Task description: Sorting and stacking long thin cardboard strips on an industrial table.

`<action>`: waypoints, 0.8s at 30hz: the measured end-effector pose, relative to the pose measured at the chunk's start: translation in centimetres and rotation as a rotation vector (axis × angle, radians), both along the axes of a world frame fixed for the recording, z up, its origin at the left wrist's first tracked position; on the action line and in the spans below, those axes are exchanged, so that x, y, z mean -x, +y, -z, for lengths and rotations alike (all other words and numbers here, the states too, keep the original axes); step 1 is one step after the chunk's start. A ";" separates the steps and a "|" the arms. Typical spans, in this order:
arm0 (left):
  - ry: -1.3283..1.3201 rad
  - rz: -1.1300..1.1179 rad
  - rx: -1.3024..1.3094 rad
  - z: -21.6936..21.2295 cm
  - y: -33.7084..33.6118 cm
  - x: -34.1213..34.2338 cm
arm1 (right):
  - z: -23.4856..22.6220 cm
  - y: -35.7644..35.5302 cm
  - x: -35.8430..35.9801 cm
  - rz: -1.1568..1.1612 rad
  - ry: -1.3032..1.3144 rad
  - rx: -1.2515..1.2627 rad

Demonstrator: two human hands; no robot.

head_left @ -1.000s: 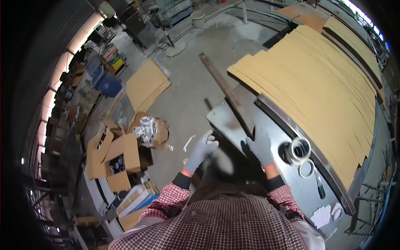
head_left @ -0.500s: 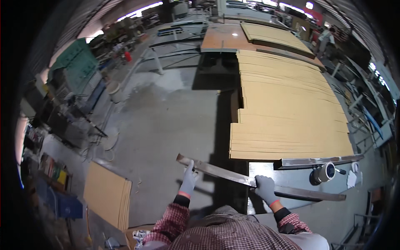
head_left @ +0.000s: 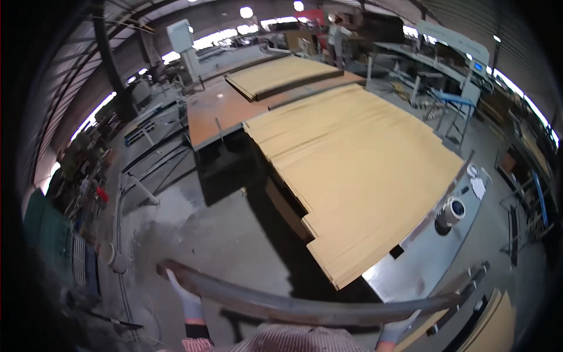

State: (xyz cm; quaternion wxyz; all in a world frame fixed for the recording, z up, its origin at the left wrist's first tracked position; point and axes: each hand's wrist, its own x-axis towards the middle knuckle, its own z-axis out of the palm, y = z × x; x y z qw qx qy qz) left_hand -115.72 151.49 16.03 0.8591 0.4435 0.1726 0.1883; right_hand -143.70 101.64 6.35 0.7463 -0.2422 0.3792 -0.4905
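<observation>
A long dark metal bar lies across the front of my body, slightly bowed by the lens. Near its left end my left hand, in a light grey glove, is closed on it. Toward the other end my right hand, gloved alike, grips it from below; the fingers are partly hidden by the bar. Beyond the bar spreads a large stack of overlapping tan sheets. Beside the sheets, a shiny metal worktop carries a round can with a pale rim.
An orange-brown table farther back holds another stack of tan sheets. Another person stands behind it. More tan boards lean at the lower right. A bucket stands at left, with metal racks beyond.
My view has swung to the right. The bar has come away from the worktop and closer to my body. My right hand has shifted along it toward its right end.
</observation>
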 end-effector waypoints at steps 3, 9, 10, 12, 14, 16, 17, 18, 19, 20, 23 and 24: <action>-0.131 0.306 0.145 -4.4 5.3 -11.1 | 0.8 -2.4 2.1 0.321 -0.022 0.057; -0.197 0.769 0.074 -2.0 4.1 -39.2 | -10.3 5.0 1.0 0.562 -0.020 0.361; -0.174 0.766 0.075 -1.0 2.2 -42.7 | -12.8 7.1 -1.0 0.452 -0.114 0.440; -0.162 0.679 0.029 4.3 -0.6 -51.7 | -11.9 9.7 -5.1 0.871 0.185 0.253; -0.018 0.637 0.102 6.8 -2.0 -57.6 | -6.6 12.4 -6.9 0.894 0.320 0.232; 0.029 0.683 0.131 6.4 -3.3 -62.9 | 1.2 17.0 -8.3 0.920 0.483 0.203; 0.073 0.729 0.177 6.5 -4.6 -65.0 | 4.3 19.7 -8.5 0.933 0.557 0.192; 0.097 0.771 0.183 7.1 -5.9 -67.3 | 7.3 22.3 -8.7 0.930 0.623 0.181; 0.068 0.713 0.029 7.4 -8.2 -69.6 | 11.0 25.3 -8.8 0.938 0.659 0.173; 0.037 0.642 -0.118 8.0 -9.2 -71.2 | 10.0 26.8 -13.3 0.888 0.677 0.220; -0.056 0.636 -0.340 16.4 -7.9 -81.7 | 3.3 25.0 -26.3 0.803 0.402 -0.082; 0.095 0.766 -0.257 17.9 -10.2 -83.1 | 3.5 24.0 -28.4 0.795 0.230 0.014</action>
